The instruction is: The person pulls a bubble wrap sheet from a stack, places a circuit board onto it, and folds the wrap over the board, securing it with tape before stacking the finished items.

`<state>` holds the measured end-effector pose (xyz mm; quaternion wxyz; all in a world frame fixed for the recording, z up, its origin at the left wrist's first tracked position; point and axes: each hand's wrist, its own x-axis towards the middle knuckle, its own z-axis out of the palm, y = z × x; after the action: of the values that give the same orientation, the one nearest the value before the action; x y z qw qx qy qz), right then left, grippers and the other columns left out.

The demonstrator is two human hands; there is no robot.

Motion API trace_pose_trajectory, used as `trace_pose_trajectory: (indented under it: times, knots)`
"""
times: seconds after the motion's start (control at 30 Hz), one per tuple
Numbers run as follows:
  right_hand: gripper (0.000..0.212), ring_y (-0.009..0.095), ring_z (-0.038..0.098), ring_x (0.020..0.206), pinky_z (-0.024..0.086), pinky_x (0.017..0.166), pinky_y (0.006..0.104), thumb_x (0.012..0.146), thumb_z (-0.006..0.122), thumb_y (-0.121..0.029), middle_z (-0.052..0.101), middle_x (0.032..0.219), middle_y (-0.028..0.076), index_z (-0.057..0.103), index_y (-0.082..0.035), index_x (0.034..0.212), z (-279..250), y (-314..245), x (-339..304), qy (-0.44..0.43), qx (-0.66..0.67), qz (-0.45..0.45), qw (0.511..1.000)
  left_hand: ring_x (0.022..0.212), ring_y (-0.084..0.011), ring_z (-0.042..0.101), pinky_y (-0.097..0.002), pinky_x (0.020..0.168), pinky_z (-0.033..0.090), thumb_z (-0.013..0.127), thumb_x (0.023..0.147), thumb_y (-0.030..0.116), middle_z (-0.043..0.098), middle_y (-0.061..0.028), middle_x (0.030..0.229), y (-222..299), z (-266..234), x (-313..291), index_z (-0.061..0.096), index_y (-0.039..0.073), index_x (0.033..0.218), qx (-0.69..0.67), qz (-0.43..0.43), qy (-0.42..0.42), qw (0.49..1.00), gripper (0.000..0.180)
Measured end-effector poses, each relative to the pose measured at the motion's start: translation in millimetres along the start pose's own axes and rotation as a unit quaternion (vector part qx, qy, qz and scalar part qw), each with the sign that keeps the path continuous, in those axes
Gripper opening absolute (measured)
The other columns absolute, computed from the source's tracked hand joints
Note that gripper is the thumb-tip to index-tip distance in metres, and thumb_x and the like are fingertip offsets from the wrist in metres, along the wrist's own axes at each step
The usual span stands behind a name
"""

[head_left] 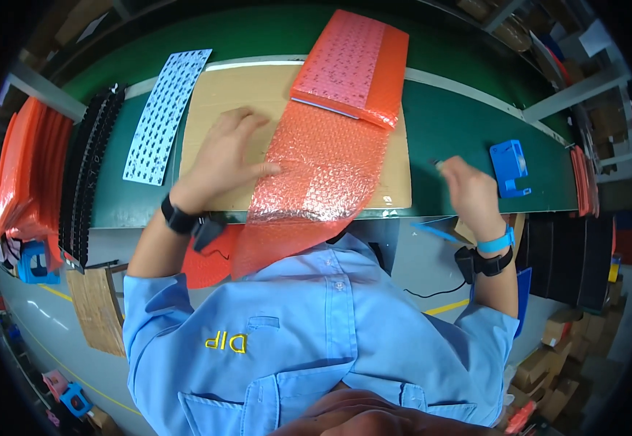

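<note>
A sheet of red bubble wrap [316,163] runs over a brown cardboard sheet [218,91] and hangs off the table's near edge toward me. Its far part lies under a flat bundle [345,69] in red bubble wrap, with a pale patterned panel showing through. Over the cardboard, my left hand [225,156] is open, fingers apart, its thumb at the left edge of the wrap; contact is unclear. To the right of the wrap, my right hand [468,190] is closed round a small, thin thing with a dark tip, mostly hidden by the fingers.
A white panel with dark marks [167,120] lies left of the cardboard. Black toothed strips [91,171] and red bubble-wrap bundles [29,171] stand farther left. On the green table [443,131], a blue plastic holder [509,168] sits right. Metal posts flank the table.
</note>
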<state>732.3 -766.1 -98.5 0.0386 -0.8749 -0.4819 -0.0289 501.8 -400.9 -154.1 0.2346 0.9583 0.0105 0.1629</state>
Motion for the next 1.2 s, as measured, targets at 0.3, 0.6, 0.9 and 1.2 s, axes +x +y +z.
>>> trace_pose_trajectory:
  times: [0.3,0.6,0.9,1.2]
  knots:
    - [0.053,0.037,0.041,0.139,0.031,0.115,0.051,0.087,0.073,-0.029,0.046,0.148,0.017,0.057,-0.014,0.136,28,-63,68,0.078,0.091,-0.188,0.975,0.062,-0.0301,0.062,-0.0417,0.06,0.05,0.084,0.075,0.043,0.059,-0.0096,0.066,54,27,-29,0.063,0.005,0.079,0.024,-0.237,0.015,0.971,0.044]
    - [0.048,0.027,0.024,0.151,0.012,0.121,0.0595,0.102,0.046,-0.044,0.035,0.159,0.011,0.049,-0.026,0.147,104,-138,168,0.1,0.016,-0.322,0.941,0.06,-0.0277,0.061,-0.039,0.055,0.048,0.074,0.087,0.027,0.062,-0.0101,0.07,43,37,-20,0.06,0.004,0.082,0.122,-0.133,-0.003,0.984,0.027]
    - [0.05,0.024,0.024,0.151,0.011,0.122,0.0542,0.105,0.039,-0.046,0.035,0.16,0.01,0.043,-0.028,0.151,127,-137,173,0.113,0.035,-0.321,0.94,0.057,-0.0054,0.042,-0.0231,0.054,0.036,0.057,0.09,-0.002,0.048,0.0043,0.066,84,-9,-48,0.049,0.01,0.076,-0.498,-0.395,0.033,0.771,0.02]
    - [0.052,0.027,0.036,0.143,0.026,0.117,0.0521,0.097,0.052,-0.043,0.045,0.149,0.014,0.054,-0.013,0.139,89,-137,127,0.114,0.027,-0.277,0.954,0.064,-0.0088,0.051,-0.0253,0.057,0.037,0.058,0.091,0.007,0.052,-0.0018,0.071,65,-53,-191,0.051,0.005,0.082,-0.53,-0.326,0.183,0.761,0.012]
